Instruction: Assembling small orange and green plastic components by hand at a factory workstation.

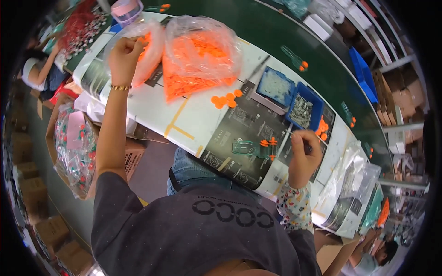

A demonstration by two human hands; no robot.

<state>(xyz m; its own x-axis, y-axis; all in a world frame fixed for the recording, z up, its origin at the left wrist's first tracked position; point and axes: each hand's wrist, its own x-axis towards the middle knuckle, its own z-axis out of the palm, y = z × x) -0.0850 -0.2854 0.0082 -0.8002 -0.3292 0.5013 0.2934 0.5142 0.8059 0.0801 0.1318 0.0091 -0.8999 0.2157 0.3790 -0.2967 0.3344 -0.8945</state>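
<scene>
My left hand [124, 60] is raised at the open mouth of a clear bag of orange plastic pieces [149, 62], its fingertips pinched on orange pieces. Beside it stands a second, larger bag of orange pieces [198, 64]. My right hand [305, 158] is closed in a pinch just below a blue bin of small metal parts [301, 110]; whatever lies between its fingertips is too small to make out. Between the hands, a clear green plastic part [244, 148] lies on the dark mat, with small orange pieces [268, 145] at its right end.
Loose orange discs [225, 99] lie below the larger bag, more orange discs [323, 129] right of the bin. A blue tray [276, 85] adjoins the bin. Clear plastic bags [352, 177] cover the table's right end. Green-and-orange pieces [294, 59] rest on the green surface beyond. A filled carton [76, 147] stands left.
</scene>
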